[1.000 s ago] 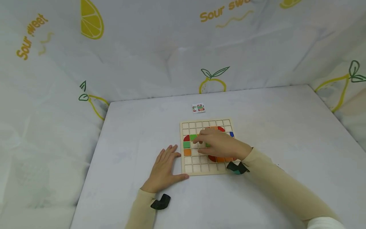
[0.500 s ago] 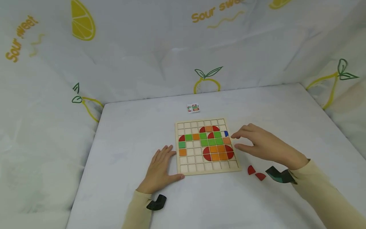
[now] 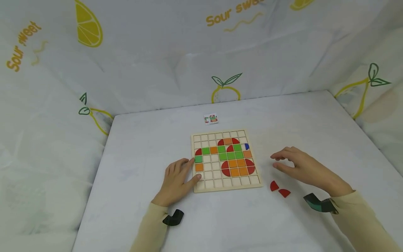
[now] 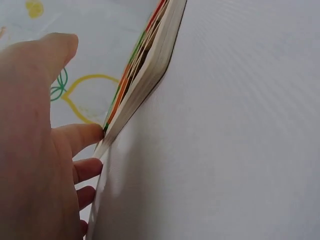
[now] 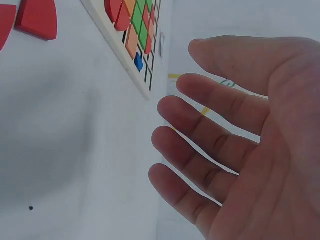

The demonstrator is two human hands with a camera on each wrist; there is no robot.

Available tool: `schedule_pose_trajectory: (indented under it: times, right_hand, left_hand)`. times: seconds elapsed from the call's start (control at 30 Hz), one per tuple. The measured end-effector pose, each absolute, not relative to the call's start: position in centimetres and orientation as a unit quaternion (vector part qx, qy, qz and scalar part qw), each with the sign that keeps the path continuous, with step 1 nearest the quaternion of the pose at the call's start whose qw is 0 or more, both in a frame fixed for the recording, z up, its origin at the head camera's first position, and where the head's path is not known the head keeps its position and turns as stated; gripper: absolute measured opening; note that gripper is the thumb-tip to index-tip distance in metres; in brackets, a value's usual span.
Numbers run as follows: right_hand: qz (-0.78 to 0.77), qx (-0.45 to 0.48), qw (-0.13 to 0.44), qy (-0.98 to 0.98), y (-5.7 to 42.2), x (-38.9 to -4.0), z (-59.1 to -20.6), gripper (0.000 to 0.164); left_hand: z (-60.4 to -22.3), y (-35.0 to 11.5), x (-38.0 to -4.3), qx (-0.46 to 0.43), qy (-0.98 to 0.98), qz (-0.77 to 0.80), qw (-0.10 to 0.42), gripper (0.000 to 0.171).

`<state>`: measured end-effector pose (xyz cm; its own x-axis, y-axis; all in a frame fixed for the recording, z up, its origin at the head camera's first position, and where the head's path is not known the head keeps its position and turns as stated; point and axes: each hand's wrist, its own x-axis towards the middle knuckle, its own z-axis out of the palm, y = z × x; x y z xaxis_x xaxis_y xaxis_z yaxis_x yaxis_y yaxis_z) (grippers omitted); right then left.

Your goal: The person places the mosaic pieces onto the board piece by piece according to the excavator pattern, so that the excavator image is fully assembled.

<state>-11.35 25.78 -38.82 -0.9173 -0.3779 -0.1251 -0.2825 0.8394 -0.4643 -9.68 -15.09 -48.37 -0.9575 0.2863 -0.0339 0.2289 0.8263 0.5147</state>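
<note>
A square wooden grid board (image 3: pixel 209 176) lies on the table, with red, green and orange pieces and one blue piece in its cells. At its left edge is my left hand (image 3: pixel 176 180); the index fingertip touches the rim by a green square (image 3: pixel 198 159), and the thumb reaches over the lower left cells. My right hand (image 3: pixel 303 168) hovers to the right of the board with loosely bent fingers and holds nothing, as the right wrist view (image 5: pixel 220 135) also shows. Below it two red quarter-circle pieces (image 3: pixel 274 186) lie on the table.
Behind the board lies a small printed card (image 3: pixel 211 119) with a coloured pattern. The white table (image 3: pixel 151 140) meets a white cloth backdrop with lemon drawings (image 3: pixel 226 92). A dark strap piece sits at each wrist.
My right hand has moved off the board to the right, uncovering the pieces and the two loose red ones. My left index finger and thumb have shifted onto the board's left side.
</note>
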Motion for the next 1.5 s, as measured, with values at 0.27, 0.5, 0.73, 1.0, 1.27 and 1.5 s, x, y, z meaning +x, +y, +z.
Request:
schedule_pose_trajectory:
  times: [0.27, 0.5, 0.73, 1.0, 1.27, 1.5]
  right_hand:
    - [-0.235, -0.151, 0.109, 0.954, 26.9, -10.7, -39.5, 0.037]
    - [-0.254, -0.166, 0.129, 0.944, 27.3, -10.2, -40.7, 0.031]
    - [-0.25, -0.136, 0.212, 0.935, 26.5, -9.2, -41.9, 0.044]
    - [-0.209, -0.131, 0.233, 0.941, 25.7, -7.9, -42.1, 0.052]
    - [-0.206, -0.168, 0.18, 0.947, 24.7, -7.8, -42.7, 0.035]
    - [-0.204, -0.181, 0.152, 0.95, 23.9, -9.1, -42.9, 0.029]
  left_hand:
    - [-48.9, -15.0, -10.4, 0.134, 0.942, 0.303, 0.05, 0.072]
    - [-48.7, -16.2, -8.9, 0.128, 0.924, 0.353, 0.075, 0.083]
    - [-48.7, -16.4, -7.8, 0.143, 0.936, 0.312, 0.075, 0.091]
    - [-48.8, -16.3, -8.1, 0.148, 0.936, 0.312, 0.073, 0.09]
    - [-48.9, -16.3, -8.1, 0.154, 0.934, 0.317, 0.061, 0.085]
    - [-48.8, -16.3, -8.1, 0.149, 0.937, 0.308, 0.066, 0.084]
